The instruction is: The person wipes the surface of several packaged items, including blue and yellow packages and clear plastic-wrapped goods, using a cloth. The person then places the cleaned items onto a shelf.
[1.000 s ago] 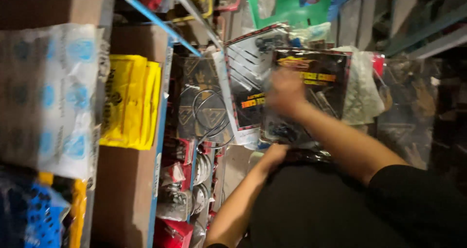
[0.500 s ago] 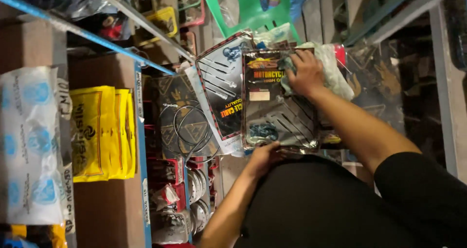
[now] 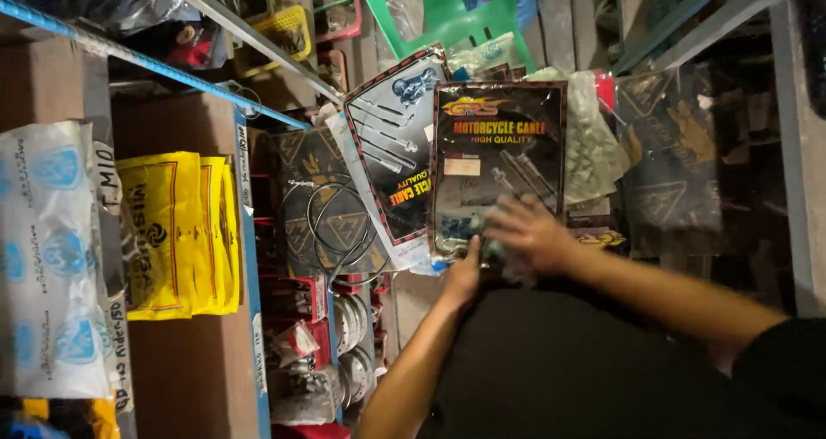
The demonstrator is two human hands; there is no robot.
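The right hand (image 3: 529,232) has come down from the top of the black cable packet (image 3: 497,163) to its lower edge, fingers spread flat on the plastic, so the packet's whole front now shows. The left hand (image 3: 465,275) pinches the same bottom edge from below. The packet stands upright among other hanging packets, overlapping a white-backed one (image 3: 394,138) on its left and a clear bag (image 3: 598,138) on its right; little free room either side, shelf posts close by
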